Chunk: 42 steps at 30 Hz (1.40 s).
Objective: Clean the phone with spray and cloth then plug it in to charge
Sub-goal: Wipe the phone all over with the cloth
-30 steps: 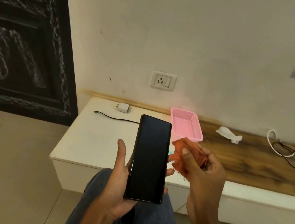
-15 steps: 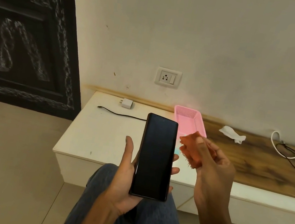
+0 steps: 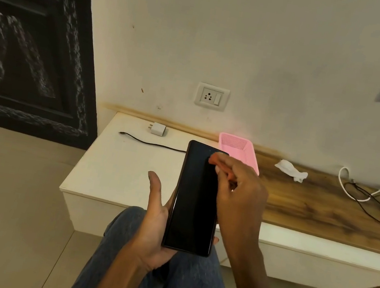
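Note:
A black phone (image 3: 193, 199) stands screen-up over my lap, cradled in my left hand (image 3: 154, 223), whose fingers curl round its back and edges. My right hand (image 3: 238, 194) grips a bunched orange cloth (image 3: 218, 163) and presses it on the upper right part of the screen. A white charger plug (image 3: 158, 129) and a black cable (image 3: 151, 143) lie on the white end of the low bench (image 3: 114, 169). A wall socket (image 3: 212, 96) sits above them. No spray bottle is in view.
A pink basket (image 3: 238, 148) stands behind the phone. Farther right, a crumpled white tissue (image 3: 291, 170) lies on the bench's wooden top, then a tangle of white and black cables (image 3: 364, 195). A dark carved door (image 3: 25, 41) fills the left.
My right hand has moved left with the orange cloth, from beside the phone onto the top of its screen. The left hand keeps holding the phone.

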{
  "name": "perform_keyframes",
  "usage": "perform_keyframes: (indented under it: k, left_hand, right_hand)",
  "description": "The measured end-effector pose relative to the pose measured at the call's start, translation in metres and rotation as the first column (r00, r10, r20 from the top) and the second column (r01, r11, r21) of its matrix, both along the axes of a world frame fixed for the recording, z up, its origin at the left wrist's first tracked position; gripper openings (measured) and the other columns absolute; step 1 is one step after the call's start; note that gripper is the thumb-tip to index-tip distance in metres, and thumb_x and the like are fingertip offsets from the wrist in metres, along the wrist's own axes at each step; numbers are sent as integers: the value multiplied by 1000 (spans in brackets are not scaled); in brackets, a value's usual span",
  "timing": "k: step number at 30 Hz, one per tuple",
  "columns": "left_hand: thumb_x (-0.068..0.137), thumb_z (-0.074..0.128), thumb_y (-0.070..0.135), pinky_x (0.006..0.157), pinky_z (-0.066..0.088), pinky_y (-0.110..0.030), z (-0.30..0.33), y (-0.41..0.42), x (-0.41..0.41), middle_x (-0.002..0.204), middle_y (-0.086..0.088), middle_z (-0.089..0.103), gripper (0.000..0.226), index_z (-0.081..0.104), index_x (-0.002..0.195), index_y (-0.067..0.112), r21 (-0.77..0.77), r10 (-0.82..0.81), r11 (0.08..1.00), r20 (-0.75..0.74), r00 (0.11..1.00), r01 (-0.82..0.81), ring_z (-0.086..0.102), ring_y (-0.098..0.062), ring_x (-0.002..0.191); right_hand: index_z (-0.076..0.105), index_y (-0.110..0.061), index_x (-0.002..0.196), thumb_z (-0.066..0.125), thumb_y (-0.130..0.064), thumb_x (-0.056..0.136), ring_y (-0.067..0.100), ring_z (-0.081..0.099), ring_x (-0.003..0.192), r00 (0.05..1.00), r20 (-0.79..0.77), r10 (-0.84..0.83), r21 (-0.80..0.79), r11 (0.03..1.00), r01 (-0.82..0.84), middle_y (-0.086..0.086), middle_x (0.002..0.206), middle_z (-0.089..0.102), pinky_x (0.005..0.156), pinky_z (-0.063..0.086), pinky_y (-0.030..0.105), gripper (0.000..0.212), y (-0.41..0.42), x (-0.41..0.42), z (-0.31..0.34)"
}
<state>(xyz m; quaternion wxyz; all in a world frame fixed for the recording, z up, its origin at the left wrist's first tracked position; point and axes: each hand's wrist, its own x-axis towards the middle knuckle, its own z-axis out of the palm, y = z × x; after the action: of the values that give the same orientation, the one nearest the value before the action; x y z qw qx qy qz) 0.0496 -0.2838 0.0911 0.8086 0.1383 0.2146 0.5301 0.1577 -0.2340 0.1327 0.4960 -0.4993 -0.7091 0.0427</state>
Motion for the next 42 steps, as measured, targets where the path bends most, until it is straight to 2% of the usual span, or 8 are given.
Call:
perform_keyframes:
  k: [4, 7, 16, 22, 27, 31, 38, 42]
  left_hand:
    - [59, 30, 84, 78, 55, -46, -2, 1, -3, 120, -10, 67, 93, 52, 132, 31, -47, 40, 998, -44, 998, -42, 65, -31, 108]
    - [61, 27, 81, 65, 58, -43, 1, 0, -3, 109, -8, 72, 86, 54, 126, 32, -43, 35, 998, -81, 996, -39, 70, -29, 96]
    - [59, 28, 84, 74, 57, -44, 3, 0, -4, 124, -12, 65, 97, 48, 136, 30, -5, 25, 1000, -71, 997, -25, 64, -32, 109]
    - [55, 29, 83, 78, 56, -48, 7, -1, -2, 126, -13, 64, 101, 40, 142, 31, 69, -29, 997, -71, 997, 34, 66, -32, 106]
    - [55, 32, 85, 81, 55, -49, 3, 1, -4, 128, -11, 62, 100, 43, 139, 32, 48, -7, 999, -54, 999, 10, 62, -33, 113]
    - [59, 24, 82, 93, 47, -59, 5, 0, 0, 124, -8, 65, 96, 36, 142, 36, 129, -43, 990, -108, 993, 57, 63, -34, 111]
    - [57, 28, 83, 74, 57, -40, 3, 0, 4, 120, -6, 68, 92, 49, 133, 34, 66, -17, 997, -133, 991, 26, 66, -26, 106]
    - [58, 26, 83, 89, 51, -56, 2, 1, 5, 124, -7, 66, 93, 47, 134, 35, 68, -32, 997, -141, 990, 42, 64, -30, 110]
  right_hand:
    - [64, -9, 111, 58, -14, 87, 20, 60, 103, 965, 241, 102, 114, 985, -132, 4, 109, 66, 89, 50, 36, 24, -7, 5, -20]
    - [66, -4, 110, 78, -1, 69, 28, 63, 105, 927, 375, 5, 117, 992, -53, 11, 109, 68, 97, 38, 37, 43, -4, 14, -26]
    - [66, -1, 110, 74, 4, 70, 23, 54, 111, 919, 392, 42, 117, 989, -95, 12, 111, 67, 100, 36, 26, 41, -4, 8, -19]
    - [69, 2, 101, 68, 3, 71, 35, 63, 102, 953, 302, -28, 148, 989, -18, 16, 105, 69, 89, 50, 47, 30, 14, 13, -6]
    - [65, 1, 110, 72, 6, 71, 31, 60, 109, 905, 421, 61, 115, 986, -120, 15, 112, 67, 97, 43, 39, 40, -1, 11, -17]
    - [65, 3, 109, 66, 2, 74, 35, 61, 107, 910, 409, 64, 110, 987, -119, 18, 110, 66, 88, 51, 50, 34, 8, 27, -7]
    - [64, 1, 112, 67, 14, 69, 31, 59, 112, 889, 454, 58, 125, 984, -127, 16, 115, 65, 100, 39, 39, 45, -3, 16, -23]
    - [66, 3, 107, 66, 7, 72, 33, 62, 106, 906, 420, 53, 132, 984, -118, 18, 110, 67, 96, 42, 43, 35, 5, 24, -20]
